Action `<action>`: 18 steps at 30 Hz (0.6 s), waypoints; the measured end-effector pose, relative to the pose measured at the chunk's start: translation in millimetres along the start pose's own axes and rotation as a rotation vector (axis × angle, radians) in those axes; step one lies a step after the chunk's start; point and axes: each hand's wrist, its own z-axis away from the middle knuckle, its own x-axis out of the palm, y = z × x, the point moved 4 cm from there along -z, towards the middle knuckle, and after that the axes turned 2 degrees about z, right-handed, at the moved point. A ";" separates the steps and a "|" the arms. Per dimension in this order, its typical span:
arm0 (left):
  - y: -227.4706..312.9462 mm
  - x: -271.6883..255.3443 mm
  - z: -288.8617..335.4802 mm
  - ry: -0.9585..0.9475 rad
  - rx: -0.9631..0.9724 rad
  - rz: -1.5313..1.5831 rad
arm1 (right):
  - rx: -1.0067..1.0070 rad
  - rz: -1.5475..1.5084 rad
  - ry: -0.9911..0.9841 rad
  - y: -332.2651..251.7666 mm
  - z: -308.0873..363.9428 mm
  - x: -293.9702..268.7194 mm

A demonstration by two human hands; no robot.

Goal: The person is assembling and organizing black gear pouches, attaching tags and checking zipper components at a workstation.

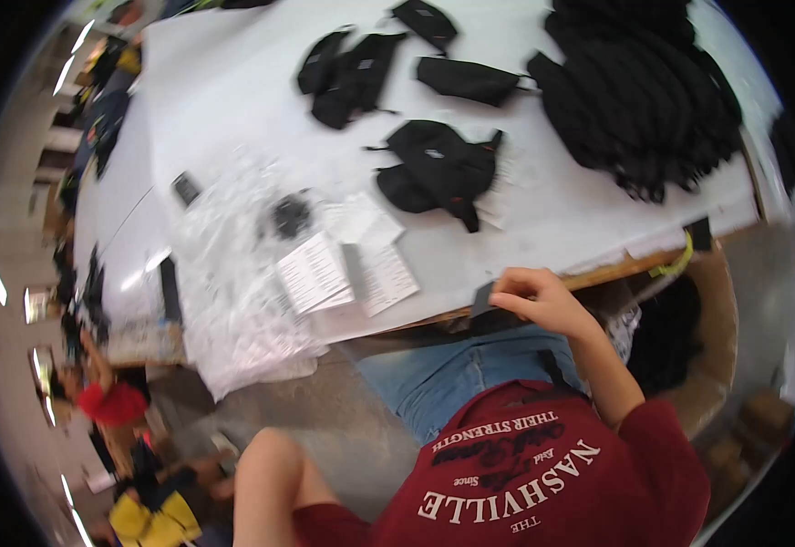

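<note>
My right hand (539, 296) is at the near edge of the white table (261, 100), thumb and fingers pinched together. A small dark flat piece (482, 299), like a tag or card, is at its fingertips. My left arm (270, 474) is bent at the left, and its hand is out of the picture. Beyond the right hand lies a bunch of black cloth items (438, 169) with small cords, beside white slips. Farther back are more black cloth pieces (352, 77) and a black pouch-like piece (467, 80).
At the far right is a large heap of black cloth items (644, 100). Printed white papers (315, 272), clear plastic bags (233, 292) and a dark bundle (292, 216) lie on the left. Below the table edge stands an open cardboard box (721, 310). Another person in red (110, 401) is at far left.
</note>
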 end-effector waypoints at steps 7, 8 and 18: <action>64.3 49.1 212.3 -0.551 -1.714 0.142 | -0.024 -0.032 0.066 1.6 -3.7 -2.8; 89.9 59.4 257.3 -0.653 -2.034 0.313 | -0.011 -0.044 0.062 2.3 -5.8 -2.0; 192.9 110.1 335.5 -0.673 -2.181 0.428 | -0.095 -0.037 0.155 -0.2 5.7 -27.6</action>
